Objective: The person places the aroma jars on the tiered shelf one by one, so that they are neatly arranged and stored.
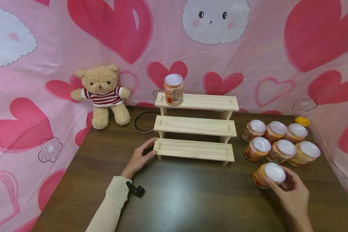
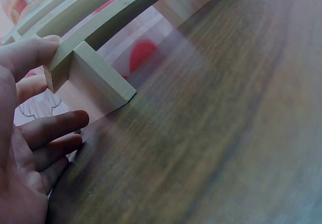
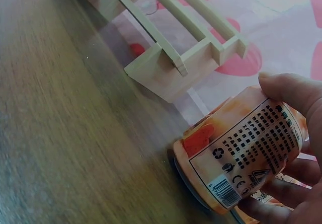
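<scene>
At the near left end of a three-tier wooden display stand [image 1: 194, 149], my left hand [image 1: 139, 158] grips the lowest board between thumb and forefinger. The left wrist view shows its other fingers extended beside the stand's leg [image 2: 103, 75]. My right hand [image 1: 295, 190] holds a jar [image 1: 268, 175] with a ridged white lid and an orange printed label, thumb on one side and fingers round the other. Up close, the label [image 3: 246, 148] shows a barcode and rows of dark print. Another such jar [image 1: 174, 90] stands at the left of the top tier.
Several matching jars [image 1: 281, 151] stand in two rows right of the stand, a yellow ball [image 1: 302, 121] behind them. A teddy bear [image 1: 102, 96] in a striped top sits at the back left, near a dark headband [image 1: 142, 130]. Pink heart-patterned cloth [image 1: 258, 58] backs the table.
</scene>
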Motion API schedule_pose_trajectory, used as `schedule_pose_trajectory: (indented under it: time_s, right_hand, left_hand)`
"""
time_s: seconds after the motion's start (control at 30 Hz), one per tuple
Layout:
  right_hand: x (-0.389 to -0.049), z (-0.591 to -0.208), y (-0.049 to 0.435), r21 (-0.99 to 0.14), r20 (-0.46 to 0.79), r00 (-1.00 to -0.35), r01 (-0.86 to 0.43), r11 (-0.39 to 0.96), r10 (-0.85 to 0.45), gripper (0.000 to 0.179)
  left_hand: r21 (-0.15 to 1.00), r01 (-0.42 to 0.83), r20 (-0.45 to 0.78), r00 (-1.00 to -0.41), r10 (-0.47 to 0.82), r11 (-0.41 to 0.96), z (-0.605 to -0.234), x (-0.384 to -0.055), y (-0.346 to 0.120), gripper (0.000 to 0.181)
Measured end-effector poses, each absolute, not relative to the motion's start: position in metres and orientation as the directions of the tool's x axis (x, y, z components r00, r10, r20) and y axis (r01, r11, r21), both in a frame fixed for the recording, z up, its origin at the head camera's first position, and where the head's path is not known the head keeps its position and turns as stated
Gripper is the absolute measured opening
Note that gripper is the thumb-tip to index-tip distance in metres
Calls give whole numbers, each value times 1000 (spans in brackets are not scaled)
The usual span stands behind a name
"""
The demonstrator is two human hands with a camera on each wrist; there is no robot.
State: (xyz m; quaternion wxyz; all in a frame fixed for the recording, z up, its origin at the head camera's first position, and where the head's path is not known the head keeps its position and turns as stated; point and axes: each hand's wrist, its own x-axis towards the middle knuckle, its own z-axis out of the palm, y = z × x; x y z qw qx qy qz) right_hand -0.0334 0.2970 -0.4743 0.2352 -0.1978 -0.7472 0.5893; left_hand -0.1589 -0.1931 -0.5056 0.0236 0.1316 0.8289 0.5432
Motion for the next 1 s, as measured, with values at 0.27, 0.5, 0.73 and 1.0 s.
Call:
schedule_pose_trajectory:
  time_s: [0.27,0.5,0.73,1.0]
  right_hand:
    - [-33,-473,297,-981,130,-805,-20,192,579,60]
    - [-32,-471,297,-992,67,-790,14,127,610,60]
    - [-32,-466,296,-999,24,-781,-5,32,624,62]
    - [-33,-458,293,-995,97,-789,-62,78,607,62]
  left_hand:
    - [912,192,103,-962,251,362,-504,-159,-192,53]
    - [912,188,99,-963,250,365,-503,-159,-192,54]
    - [913,188,100,-963,249,361,-504,-159,-192,53]
    - [914,188,101,-964,247,359,-504,-159,-193,52]
